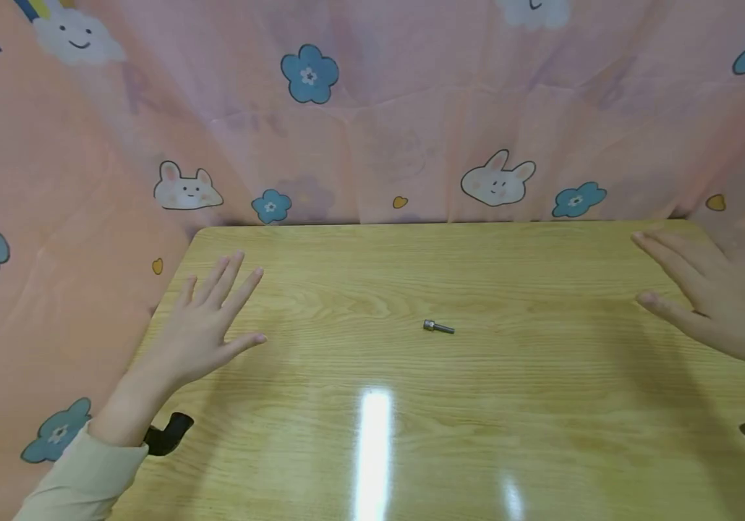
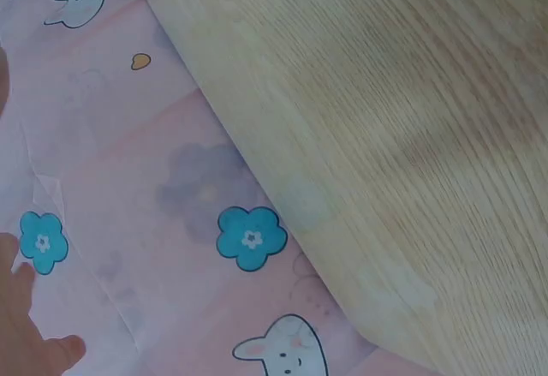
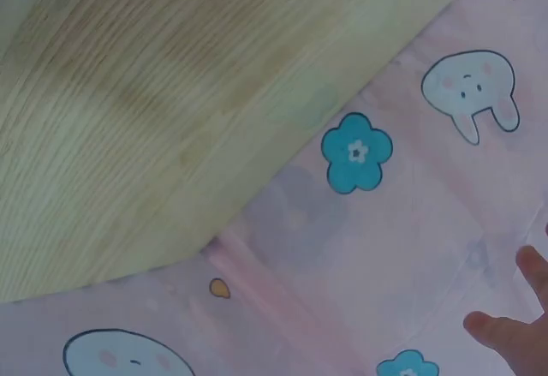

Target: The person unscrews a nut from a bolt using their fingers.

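Note:
A small metal bolt (image 1: 439,328) with a thick cylindrical head lies on its side near the middle of the wooden table (image 1: 320,289), head to the left. My left hand (image 1: 206,325) is held over the table's left side, fingers spread and holding nothing. Over the right side, my right hand (image 1: 711,293) has its fingers extended and its thumb apart, also holding nothing. Both hands are well away from the bolt. In the left wrist view, part of the left hand (image 2: 30,325) shows at the left edge. Fingers of the right hand (image 3: 514,333) enter the right wrist view's lower right corner.
Pink cloth (image 1: 372,145) printed with flowers, rabbits and clouds hangs behind the table and along its sides. A bright light reflection runs down the tabletop's front middle. Dark pieces (image 1: 169,434) show beside the left wrist and near the right one.

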Available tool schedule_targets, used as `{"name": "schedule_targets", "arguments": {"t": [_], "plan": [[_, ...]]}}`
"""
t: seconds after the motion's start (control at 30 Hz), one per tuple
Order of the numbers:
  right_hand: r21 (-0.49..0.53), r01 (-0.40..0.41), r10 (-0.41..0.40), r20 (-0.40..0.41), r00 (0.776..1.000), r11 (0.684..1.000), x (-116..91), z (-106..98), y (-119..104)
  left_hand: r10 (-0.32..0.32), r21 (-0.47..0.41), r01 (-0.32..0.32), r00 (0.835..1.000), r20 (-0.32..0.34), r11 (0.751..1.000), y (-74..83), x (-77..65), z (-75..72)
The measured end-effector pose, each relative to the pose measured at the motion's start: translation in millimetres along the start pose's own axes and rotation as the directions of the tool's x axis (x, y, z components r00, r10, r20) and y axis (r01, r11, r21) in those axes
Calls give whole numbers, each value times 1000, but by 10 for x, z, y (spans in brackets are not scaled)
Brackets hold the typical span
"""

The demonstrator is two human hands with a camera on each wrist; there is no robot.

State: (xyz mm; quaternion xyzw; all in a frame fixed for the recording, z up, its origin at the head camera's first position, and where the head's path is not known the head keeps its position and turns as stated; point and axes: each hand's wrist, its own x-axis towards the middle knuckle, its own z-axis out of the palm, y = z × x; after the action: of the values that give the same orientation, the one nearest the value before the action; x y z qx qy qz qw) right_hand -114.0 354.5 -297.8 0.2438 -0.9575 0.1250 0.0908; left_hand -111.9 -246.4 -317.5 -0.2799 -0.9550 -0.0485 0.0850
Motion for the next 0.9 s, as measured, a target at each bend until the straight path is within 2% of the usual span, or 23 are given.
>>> {"name": "schedule_targets", "arguments": {"t": [0.1,0.23,0.33,0.43,0.6,0.73,0.9], "plan": [[81,-21,23,-22,999,996,38,13,-46,60,-2,-61,996,-66,998,13,37,26],[103,-8,18,-95,995,995,89,40,-108,142,-16,-147,974,-177,989,33,99,91],[43,0,6,-139,990,999,119,54,-149,157,-77,-180,959,-236,981,64,154,156],[50,-20,28,-156,987,999,143,83,-190,157,-153,-204,950,-270,967,117,221,221],[119,-45,62,-143,988,992,196,158,-264,144,-254,-212,954,-262,944,236,321,302],[139,-33,53,-142,988,990,254,238,-319,110,-320,-175,971,-211,931,334,385,363],[201,-49,69,-92,993,978,319,325,-376,86,-399,-139,985,-149,906,443,475,432]]}}
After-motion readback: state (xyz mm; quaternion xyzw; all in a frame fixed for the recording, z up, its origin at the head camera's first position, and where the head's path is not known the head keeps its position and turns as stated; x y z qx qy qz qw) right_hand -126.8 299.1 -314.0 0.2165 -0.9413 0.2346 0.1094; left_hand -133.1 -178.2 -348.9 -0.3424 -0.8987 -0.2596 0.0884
